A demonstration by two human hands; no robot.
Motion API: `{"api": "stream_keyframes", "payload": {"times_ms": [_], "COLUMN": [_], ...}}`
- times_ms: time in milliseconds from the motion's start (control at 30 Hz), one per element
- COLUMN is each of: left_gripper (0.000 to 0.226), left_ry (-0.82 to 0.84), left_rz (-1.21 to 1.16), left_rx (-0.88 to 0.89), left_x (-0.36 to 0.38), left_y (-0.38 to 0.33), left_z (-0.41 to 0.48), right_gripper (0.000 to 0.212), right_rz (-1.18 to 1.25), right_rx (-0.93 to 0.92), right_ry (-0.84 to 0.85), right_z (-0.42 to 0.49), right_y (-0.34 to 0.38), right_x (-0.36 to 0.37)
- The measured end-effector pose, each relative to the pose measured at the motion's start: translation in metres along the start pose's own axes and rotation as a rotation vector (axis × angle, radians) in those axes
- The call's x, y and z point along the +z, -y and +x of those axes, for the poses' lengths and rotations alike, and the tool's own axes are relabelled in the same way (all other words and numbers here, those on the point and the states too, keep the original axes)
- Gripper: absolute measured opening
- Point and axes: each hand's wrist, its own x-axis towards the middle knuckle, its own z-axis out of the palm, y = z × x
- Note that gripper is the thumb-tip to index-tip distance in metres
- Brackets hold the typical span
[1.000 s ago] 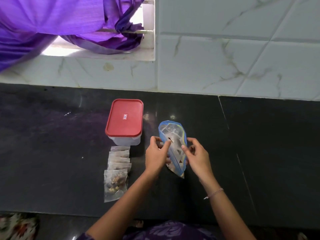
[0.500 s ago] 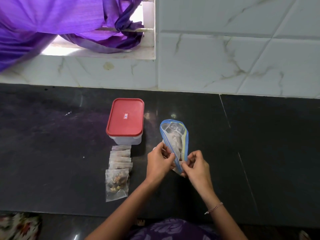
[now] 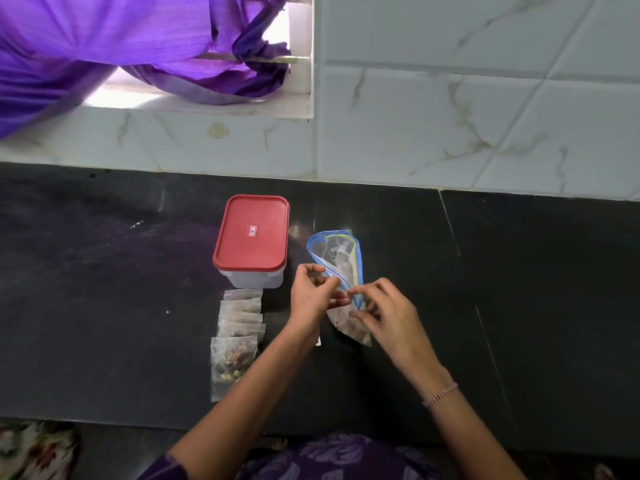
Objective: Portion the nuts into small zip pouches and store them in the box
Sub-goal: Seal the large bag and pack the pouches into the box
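Note:
A clear zip bag with a blue zip strip (image 3: 337, 258) lies on the black counter, its mouth gaping open at the far end, a few nuts in its near corner. My left hand (image 3: 311, 299) pinches the zip strip on the left side. My right hand (image 3: 388, 317) holds the bag's near part, fingertips at the zip close to the left fingers. A clear box with a red lid (image 3: 252, 233), shut, stands to the left. In front of it lies a row of several small pouches with nuts (image 3: 237, 337), overlapping.
The black counter (image 3: 536, 289) runs wide on both sides, with a seam to the right of the bag. A white tiled wall (image 3: 450, 116) backs it. A purple curtain (image 3: 121, 39) hangs over the window ledge at the upper left.
My hands have slid nearer along the bag's zip and come closer together. The bag has tilted slightly; the box and pouches have not moved.

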Motion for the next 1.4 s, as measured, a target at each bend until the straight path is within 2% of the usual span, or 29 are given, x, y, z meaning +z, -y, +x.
{"api": "stream_keyframes", "payload": {"times_ms": [133, 267, 400, 533, 667, 800, 933, 1067, 1267, 1400], "left_gripper": [0.015, 0.027, 0.043, 0.034, 0.02, 0.017, 0.032, 0.029, 0.007, 0.035], "left_ry": [0.025, -0.004, 0.034, 0.084, 0.13, 0.175, 0.238, 0.123, -0.011, 0.081], "left_rz": [-0.049, 0.454, 0.907, 1.096, 1.187, 1.208, 1.268, 1.149, 0.944, 0.761], "left_rx": [0.099, 0.344, 0.401, 0.479, 0.438, 0.416, 0.453, 0.459, 0.449, 0.418], "left_x": [-0.002, -0.014, -0.013, -0.011, -0.015, -0.014, -0.01, -0.015, -0.019, -0.001], "left_y": [0.014, 0.039, 0.055, 0.055, 0.06, 0.066, 0.07, 0.058, 0.03, 0.01], "left_z": [-0.003, -0.014, -0.02, -0.014, -0.012, -0.01, -0.014, -0.007, 0.037, 0.067], "right_gripper": [0.019, 0.019, 0.019, 0.019, 0.018, 0.013, 0.009, 0.018, 0.032, 0.037], "right_rz": [0.031, 0.12, 0.183, 0.212, 0.236, 0.181, 0.1, -0.009, -0.197, -0.22], "right_rx": [0.012, 0.099, 0.142, 0.145, 0.091, -0.025, -0.028, 0.008, 0.129, 0.073], "right_ry": [-0.132, -0.243, -0.277, -0.28, -0.363, -0.33, -0.195, -0.11, 0.008, 0.009], "right_z": [0.019, 0.033, 0.044, 0.049, 0.054, 0.052, 0.048, 0.04, 0.033, 0.036], "right_y": [0.0, 0.002, 0.007, 0.011, 0.014, 0.014, 0.004, -0.013, -0.044, -0.045], "right_x": [-0.004, -0.01, -0.011, -0.009, -0.02, -0.028, -0.037, -0.064, -0.1, -0.107]}}
